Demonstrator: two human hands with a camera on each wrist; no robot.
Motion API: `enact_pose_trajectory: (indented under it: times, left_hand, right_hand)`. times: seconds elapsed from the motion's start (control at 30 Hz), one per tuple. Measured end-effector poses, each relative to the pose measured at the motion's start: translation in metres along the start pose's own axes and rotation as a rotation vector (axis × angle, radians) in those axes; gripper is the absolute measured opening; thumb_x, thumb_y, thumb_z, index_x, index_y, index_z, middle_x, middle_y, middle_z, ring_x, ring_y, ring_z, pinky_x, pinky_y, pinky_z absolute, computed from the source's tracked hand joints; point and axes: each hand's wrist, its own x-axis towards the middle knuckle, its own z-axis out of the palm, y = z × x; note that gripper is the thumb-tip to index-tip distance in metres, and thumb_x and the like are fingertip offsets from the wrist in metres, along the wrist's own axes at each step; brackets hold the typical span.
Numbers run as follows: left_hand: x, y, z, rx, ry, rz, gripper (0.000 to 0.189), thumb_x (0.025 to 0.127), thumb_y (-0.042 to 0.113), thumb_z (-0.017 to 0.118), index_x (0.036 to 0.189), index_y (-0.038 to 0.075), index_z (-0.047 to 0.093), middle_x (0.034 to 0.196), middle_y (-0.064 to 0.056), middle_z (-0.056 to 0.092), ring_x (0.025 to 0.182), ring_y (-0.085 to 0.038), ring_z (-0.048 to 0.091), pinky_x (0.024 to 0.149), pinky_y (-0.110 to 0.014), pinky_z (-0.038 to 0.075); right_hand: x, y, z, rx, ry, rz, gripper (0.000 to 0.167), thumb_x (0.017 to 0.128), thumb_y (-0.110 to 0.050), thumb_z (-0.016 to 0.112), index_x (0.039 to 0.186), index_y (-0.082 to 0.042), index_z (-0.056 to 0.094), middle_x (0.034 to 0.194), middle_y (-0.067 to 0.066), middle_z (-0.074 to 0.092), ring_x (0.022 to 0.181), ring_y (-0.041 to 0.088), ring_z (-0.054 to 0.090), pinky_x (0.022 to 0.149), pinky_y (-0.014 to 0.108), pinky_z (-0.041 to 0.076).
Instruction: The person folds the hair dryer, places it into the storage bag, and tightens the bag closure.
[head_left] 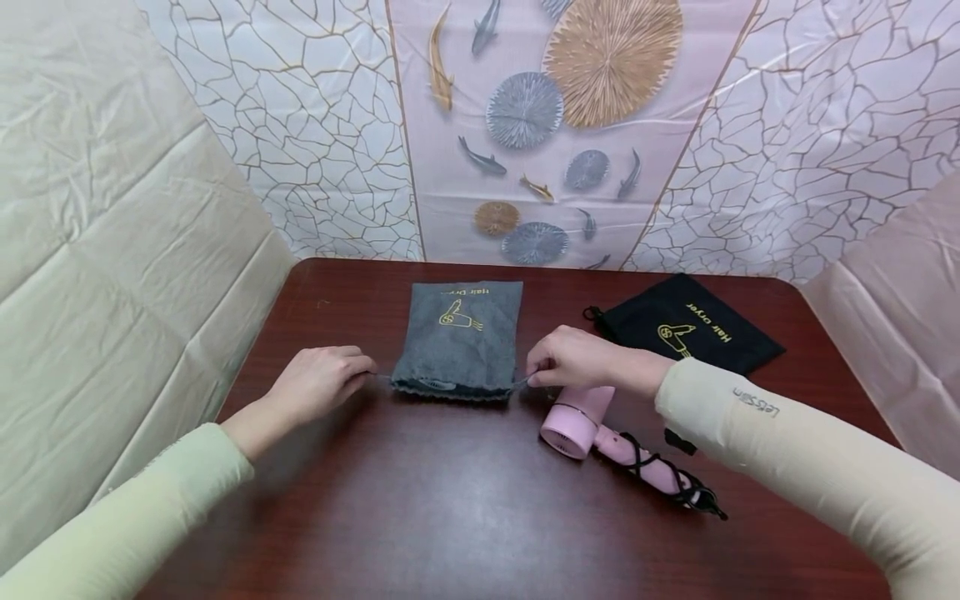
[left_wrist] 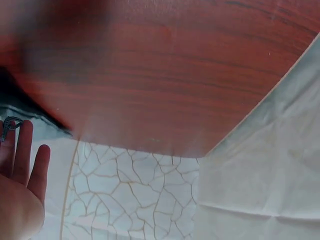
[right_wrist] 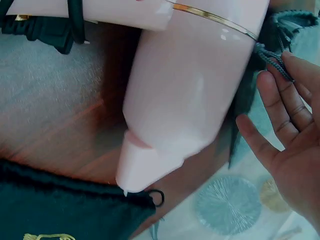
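Note:
A grey drawstring bag (head_left: 463,350) with a yellow hair dryer print lies flat on the table, its gathered mouth toward me. Something light grey shows just inside the mouth; its kind cannot be told. At the bag's left side my left hand (head_left: 321,379) pinches one end of the drawstring. My right hand (head_left: 570,358) pinches the other end on the right, and the right wrist view shows that cord (right_wrist: 275,60) between thumb and fingers. Just below the right hand lies a pink hair dryer (head_left: 572,425), partly covered by that hand, with a black cord wound round its handle.
A black drawstring bag (head_left: 693,321) with the same yellow print lies at the back right, partly behind the right forearm. The brown wooden table (head_left: 420,500) is bordered by patterned cloth (head_left: 337,167) at the back and pale cloth walls at the sides.

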Motion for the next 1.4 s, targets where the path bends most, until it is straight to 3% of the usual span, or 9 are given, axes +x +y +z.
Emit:
enact_pose_trajectory:
  times: [0.23,0.5,0.77,1.13,1.4]
  left_hand:
    - [0.007,-0.007,-0.019,-0.001,0.046,-0.025,0.014,0.088,0.004,0.082,0.099,0.012,0.079,0.090,0.002,0.071,0.076,-0.020,0.074,0.058,-0.042,0.057]
    - [0.010,-0.013,-0.032,-0.010,0.165,-0.118,0.014,0.089,0.006,0.082,0.098,0.015,0.078,0.090,0.004,0.072,0.072,-0.019,0.072,0.055,-0.043,0.053]
    - [0.006,-0.019,-0.033,-0.009,0.151,-0.280,0.007,0.092,0.008,0.078,0.095,0.015,0.077,0.087,0.002,0.072,0.075,-0.023,0.071,0.058,-0.049,0.055]
    - [0.003,-0.024,-0.038,0.054,0.051,-0.544,0.008,0.095,0.008,0.070,0.097,0.013,0.076,0.091,-0.009,0.074,0.083,-0.045,0.072,0.059,-0.064,0.054]
    - [0.004,-0.030,-0.044,0.087,0.008,-0.615,0.010,0.093,0.005,0.067,0.093,0.012,0.074,0.088,-0.014,0.073,0.076,-0.051,0.069,0.053,-0.063,0.051]
  right_hand:
    - [-0.014,-0.006,-0.022,-0.087,0.063,-0.077,0.012,0.098,-0.006,0.075,0.088,-0.013,0.077,0.079,-0.009,0.066,0.070,0.001,0.056,0.066,0.029,0.051]
    - [-0.032,-0.002,-0.043,-0.105,0.101,-0.040,0.013,0.099,-0.009,0.074,0.090,-0.017,0.078,0.082,-0.012,0.064,0.073,0.002,0.059,0.070,0.032,0.053]
    - [-0.052,0.009,-0.051,-0.132,0.120,0.019,0.012,0.100,-0.009,0.073,0.095,-0.016,0.081,0.091,-0.010,0.072,0.079,0.004,0.065,0.074,0.037,0.057]
    - [-0.072,0.029,-0.057,-0.164,0.117,0.137,0.012,0.100,-0.009,0.074,0.095,-0.018,0.081,0.095,-0.009,0.074,0.083,0.006,0.067,0.078,0.040,0.058]
    - [-0.086,0.047,-0.060,-0.213,0.121,0.223,0.014,0.099,-0.009,0.075,0.094,-0.020,0.081,0.090,-0.011,0.072,0.074,0.004,0.064,0.077,0.041,0.058]
